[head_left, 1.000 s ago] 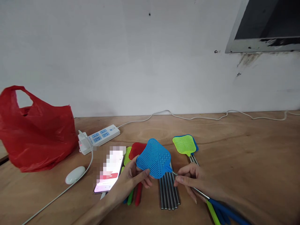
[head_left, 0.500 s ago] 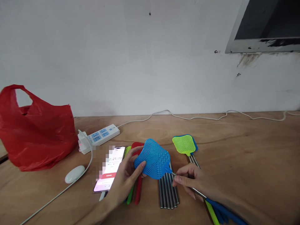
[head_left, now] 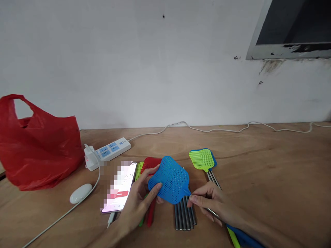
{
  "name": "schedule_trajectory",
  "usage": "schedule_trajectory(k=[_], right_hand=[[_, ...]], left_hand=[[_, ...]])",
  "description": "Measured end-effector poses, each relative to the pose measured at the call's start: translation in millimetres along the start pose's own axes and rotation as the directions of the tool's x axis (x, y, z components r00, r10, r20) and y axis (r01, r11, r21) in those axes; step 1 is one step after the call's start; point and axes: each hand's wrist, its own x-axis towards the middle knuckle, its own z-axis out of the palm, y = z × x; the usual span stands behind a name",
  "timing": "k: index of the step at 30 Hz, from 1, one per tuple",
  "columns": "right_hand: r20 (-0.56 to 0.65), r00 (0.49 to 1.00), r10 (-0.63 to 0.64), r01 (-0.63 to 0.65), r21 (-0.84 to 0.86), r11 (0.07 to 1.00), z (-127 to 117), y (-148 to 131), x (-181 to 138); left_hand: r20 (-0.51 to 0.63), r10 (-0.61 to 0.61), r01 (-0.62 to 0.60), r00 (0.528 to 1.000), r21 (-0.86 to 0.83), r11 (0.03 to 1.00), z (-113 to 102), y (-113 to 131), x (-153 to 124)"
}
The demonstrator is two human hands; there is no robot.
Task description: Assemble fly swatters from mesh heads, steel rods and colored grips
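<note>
Between my hands is a blue fly swatter [head_left: 169, 179] with a perforated square head and a thin metal shaft. My left hand [head_left: 146, 196] pinches the head's left edge, thumb in front. At the neck, where head and shaft join, my right hand [head_left: 208, 201] grips it; the shaft runs on under that hand to a blue handle. Below the head lie several metal rods [head_left: 184, 215] side by side. A yellow-green swatter [head_left: 203, 159] rests on a blue one at the right. Behind my left hand are a red swatter [head_left: 150, 163] and a green one, partly hidden.
A lit phone [head_left: 120, 189] lies left of my left hand, its cable plugged in. Behind it stand a white power strip [head_left: 116, 148] and a red plastic bag [head_left: 41, 148]. A white oval device [head_left: 81, 193] sits near the cable. A cord [head_left: 214, 130] runs along the wall.
My right hand has slid up the shaft to the swatter's neck. The blue head has shifted slightly down and right; my left hand keeps its hold.
</note>
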Motion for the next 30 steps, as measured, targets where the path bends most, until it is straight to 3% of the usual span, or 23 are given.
schedule_trajectory(k=[8, 14, 21, 25, 30], right_hand=[[-0.037, 0.999, 0.018, -0.017, 0.043, 0.999, -1, -1, 5], [-0.296, 0.954, -0.048, 0.126, 0.251, 0.96, -5, -3, 12], [-0.414, 0.898, 0.148, 0.138, 0.584, 0.8, -9, -6, 9], [-0.378, 0.915, 0.142, 0.157, 0.657, 0.737, -8, -1, 10], [-0.381, 0.92, 0.092, 0.184, 0.627, 0.757, -1, -2, 9]], left_hand=[[0.064, -0.069, 0.065, 0.996, 0.076, 0.995, 0, 11, 3], [-0.116, 0.014, -0.003, 0.993, 0.096, 0.995, -3, 14, 5], [0.078, -0.064, 0.033, 0.995, 0.351, 0.936, 2, 13, 2], [0.201, -0.06, -0.024, 0.978, 0.388, 0.921, 6, 17, 0], [0.298, -0.156, 0.007, 0.942, 0.448, 0.894, 8, 18, -3]])
